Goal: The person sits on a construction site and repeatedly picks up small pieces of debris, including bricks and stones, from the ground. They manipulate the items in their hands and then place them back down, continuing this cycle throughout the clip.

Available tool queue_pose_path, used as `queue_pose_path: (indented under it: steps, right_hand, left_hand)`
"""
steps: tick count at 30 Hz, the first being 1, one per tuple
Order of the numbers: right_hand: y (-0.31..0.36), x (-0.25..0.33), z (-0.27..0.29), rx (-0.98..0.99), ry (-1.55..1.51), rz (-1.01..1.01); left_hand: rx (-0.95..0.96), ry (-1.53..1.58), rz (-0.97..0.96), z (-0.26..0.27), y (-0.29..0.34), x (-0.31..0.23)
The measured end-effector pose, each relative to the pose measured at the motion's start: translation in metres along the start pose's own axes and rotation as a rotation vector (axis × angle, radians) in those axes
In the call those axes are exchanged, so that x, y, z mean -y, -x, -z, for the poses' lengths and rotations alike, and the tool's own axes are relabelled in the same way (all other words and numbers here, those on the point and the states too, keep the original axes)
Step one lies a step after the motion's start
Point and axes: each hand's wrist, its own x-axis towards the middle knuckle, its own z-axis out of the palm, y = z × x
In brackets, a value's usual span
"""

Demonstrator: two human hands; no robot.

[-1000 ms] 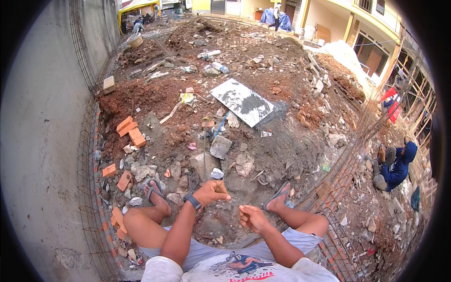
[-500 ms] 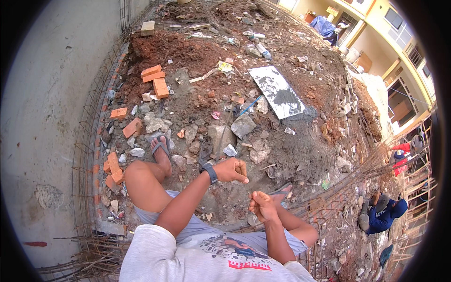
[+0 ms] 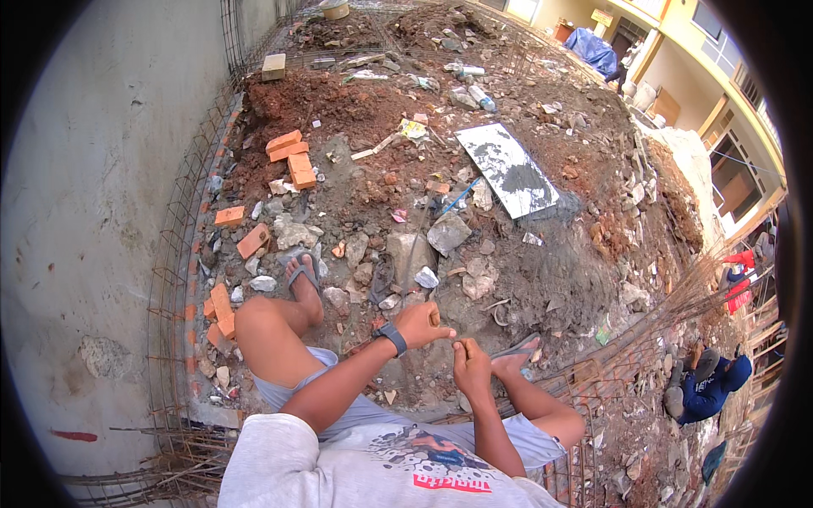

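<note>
In front of my lap my left hand (image 3: pixel 418 326), with a dark wristwatch (image 3: pixel 392 338) on its wrist, is closed with thumb and finger pinched. Beside it my right hand (image 3: pixel 471 364) is also closed, fingers curled and thumb up. The two pinches almost meet. Whatever thin thing they may hold is too small to make out. My knees are spread, with sandalled feet on the rubble. Beyond the hands lie a white stone (image 3: pixel 426 278) and a grey concrete chunk (image 3: pixel 448 233).
Orange bricks (image 3: pixel 301 170) lie to the left, near a rebar cage (image 3: pixel 174 245) along the grey wall (image 3: pixel 102 212). A mortar-smeared white board (image 3: pixel 508 172) rests ahead. Rebar (image 3: pixel 627 339) runs past my right knee. A person in dark blue (image 3: pixel 716 389) crouches at far right.
My hands have come together; the right has risen toward the left, whose pinch now sits almost against it. The whole view has shifted slightly.
</note>
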Motion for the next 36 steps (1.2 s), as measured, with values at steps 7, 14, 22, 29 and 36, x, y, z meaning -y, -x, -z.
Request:
queue_pose_path:
  steps: [7, 14, 22, 29, 36]
  right_hand:
    - [0.006, 0.000, 0.021, -0.075, -0.179, -0.044]
    - [0.014, -0.008, 0.033, -0.128, -0.122, 0.054]
    - [0.010, -0.014, 0.043, -0.220, -0.072, 0.176]
    - [0.000, 0.007, 0.053, -0.290, -0.105, 0.195]
    - [-0.008, 0.012, 0.030, -0.036, 0.134, 0.070]
  left_hand:
    - [-0.351, -0.349, -0.275, -0.010, 0.014, -0.023]
    - [-0.373, -0.372, -0.442, -0.016, 0.000, -0.042]
    - [-0.355, -0.515, -0.303, -0.013, -0.010, -0.068]
    - [-0.262, -0.172, -0.256, -0.025, -0.021, -0.086]
    - [-0.388, -0.443, -0.361, -0.019, -0.062, -0.093]
